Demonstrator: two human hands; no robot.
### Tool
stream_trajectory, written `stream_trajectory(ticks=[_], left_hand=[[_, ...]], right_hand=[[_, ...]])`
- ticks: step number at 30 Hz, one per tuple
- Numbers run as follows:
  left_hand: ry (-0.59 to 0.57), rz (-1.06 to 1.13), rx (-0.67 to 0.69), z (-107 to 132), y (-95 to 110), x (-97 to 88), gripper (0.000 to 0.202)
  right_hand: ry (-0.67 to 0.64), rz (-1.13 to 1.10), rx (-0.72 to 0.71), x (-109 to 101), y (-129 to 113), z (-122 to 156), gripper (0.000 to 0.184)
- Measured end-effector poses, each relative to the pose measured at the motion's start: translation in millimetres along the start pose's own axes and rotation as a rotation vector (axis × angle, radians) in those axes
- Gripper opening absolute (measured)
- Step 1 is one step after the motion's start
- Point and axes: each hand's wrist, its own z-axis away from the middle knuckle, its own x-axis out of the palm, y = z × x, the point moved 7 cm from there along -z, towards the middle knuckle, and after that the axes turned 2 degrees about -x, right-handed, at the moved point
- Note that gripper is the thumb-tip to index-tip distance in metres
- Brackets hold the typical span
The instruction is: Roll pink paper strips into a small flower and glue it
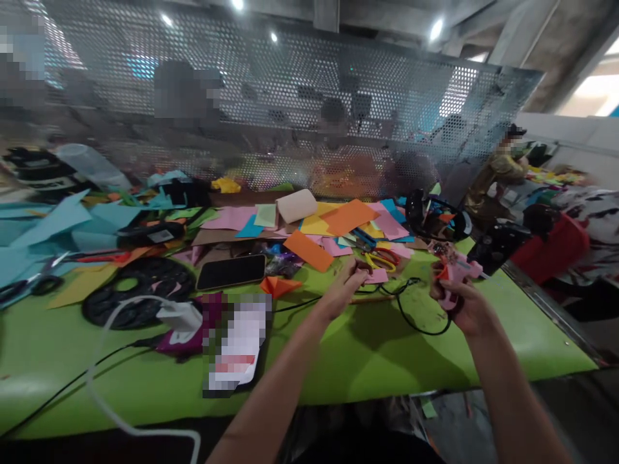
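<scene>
My right hand (461,303) is wrapped round the grip of a pink glue gun (453,274), held above the green table (367,348). Its black cord (416,319) loops across the green surface toward my left hand. My left hand (344,287) is closed in a pinch near a small pink paper piece (376,276) and a thin wooden stick (372,299); what it pinches is too small to name. Yellow-and-red scissors (382,259) lie just beyond both hands.
Coloured paper sheets (338,222) and a paper roll (296,205) cover the far table. A dark phone (231,272), an orange folded paper (279,285), a black disc (138,293), a white charger with cable (180,317) lie left. A perforated metal screen (271,96) backs the table; people sit behind.
</scene>
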Motion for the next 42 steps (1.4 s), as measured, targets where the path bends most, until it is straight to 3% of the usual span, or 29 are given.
stream_trajectory(ticks=[4,12,19,25,42], left_hand=[[-0.013,0.088,-0.012,-2,-4,0.0,0.022],[-0.012,0.170,-0.109,-6,-15,-0.2,0.022],[-0.034,0.140,-0.067,-3,-11,0.7,0.019],[-0.036,0.126,-0.051,-3,-11,1.0,0.018],[-0.043,0.160,-0.028,-1,-2,3.9,0.018]], right_hand=[[-0.090,-0.045,0.007,25,-6,8,0.038],[-0.288,0.432,-0.122,48,-9,13,0.050],[-0.406,0.643,-0.294,75,-24,15,0.042],[-0.426,0.695,-0.360,76,-24,13,0.032],[-0.438,0.724,-0.423,76,-21,12,0.034]])
